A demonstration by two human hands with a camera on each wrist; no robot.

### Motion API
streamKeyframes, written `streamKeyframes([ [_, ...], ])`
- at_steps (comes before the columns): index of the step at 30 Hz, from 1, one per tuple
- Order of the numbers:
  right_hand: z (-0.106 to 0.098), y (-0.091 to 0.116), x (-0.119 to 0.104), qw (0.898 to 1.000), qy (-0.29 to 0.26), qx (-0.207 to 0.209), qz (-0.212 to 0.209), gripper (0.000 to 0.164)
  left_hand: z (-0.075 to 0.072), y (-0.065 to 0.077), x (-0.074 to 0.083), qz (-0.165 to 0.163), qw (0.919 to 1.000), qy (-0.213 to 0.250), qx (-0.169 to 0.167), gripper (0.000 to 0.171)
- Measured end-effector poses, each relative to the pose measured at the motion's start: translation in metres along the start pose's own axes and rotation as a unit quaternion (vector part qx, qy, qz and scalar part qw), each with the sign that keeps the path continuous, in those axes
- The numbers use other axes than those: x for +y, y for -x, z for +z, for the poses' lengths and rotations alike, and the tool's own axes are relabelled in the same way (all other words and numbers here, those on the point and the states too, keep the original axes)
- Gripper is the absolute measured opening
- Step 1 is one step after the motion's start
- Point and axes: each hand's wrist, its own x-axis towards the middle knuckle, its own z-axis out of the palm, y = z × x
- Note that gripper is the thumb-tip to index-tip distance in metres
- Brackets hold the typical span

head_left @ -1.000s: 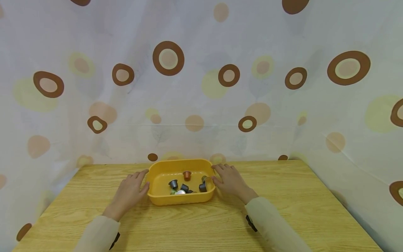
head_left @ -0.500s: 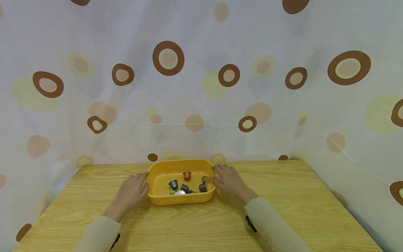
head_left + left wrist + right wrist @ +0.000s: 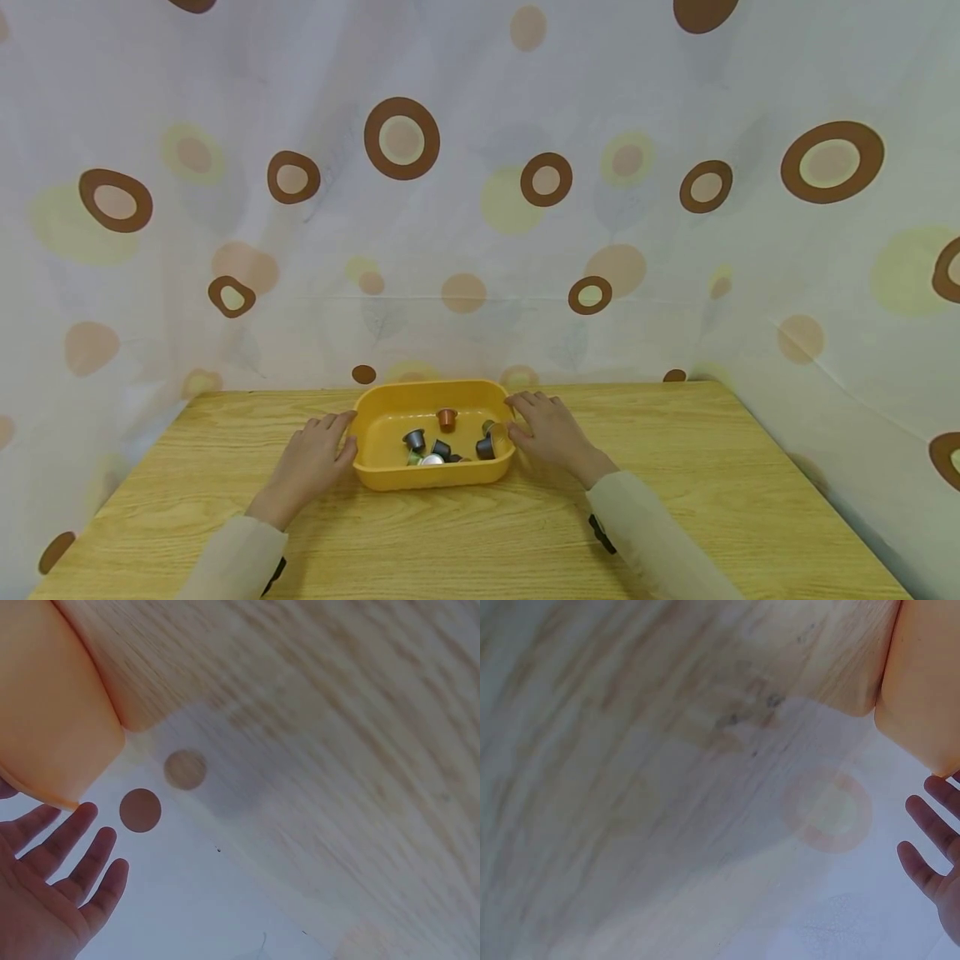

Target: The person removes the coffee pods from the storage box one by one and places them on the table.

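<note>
A yellow plastic bin [image 3: 431, 479] with rounded corners sits on the table in the head view. Inside it lie several coffee capsules: a copper one [image 3: 447, 421], a dark grey one [image 3: 414, 441], a black one [image 3: 485, 449], and others partly hidden behind the front wall. My left hand [image 3: 309, 462] is at the bin's left end, its extended fingertips at the rim; the left wrist view shows those fingers [image 3: 67, 841] spread under the rim. At the opposite end, my right hand [image 3: 553, 435] touches the rim with extended fingers [image 3: 930, 821].
The wooden table [image 3: 450, 550] reaches back to a pale curtain [image 3: 480, 225] printed with brown and beige circles, close behind the bin. More curtain hangs along both sides. Bare wood shows in front of the bin and to its left and right.
Almost nothing differs. The bin and both hands stay in place, with only a tiny shift in the head view; the capsules lie as before.
</note>
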Motion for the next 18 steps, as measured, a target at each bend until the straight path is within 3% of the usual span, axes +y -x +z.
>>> streamKeyframes([
  [18,-0.009,0.011,0.002,1.000,0.010,0.019,-0.020,0.033,-0.002,0.005,0.006,0.020,0.9998,0.003,0.001,0.040],
])
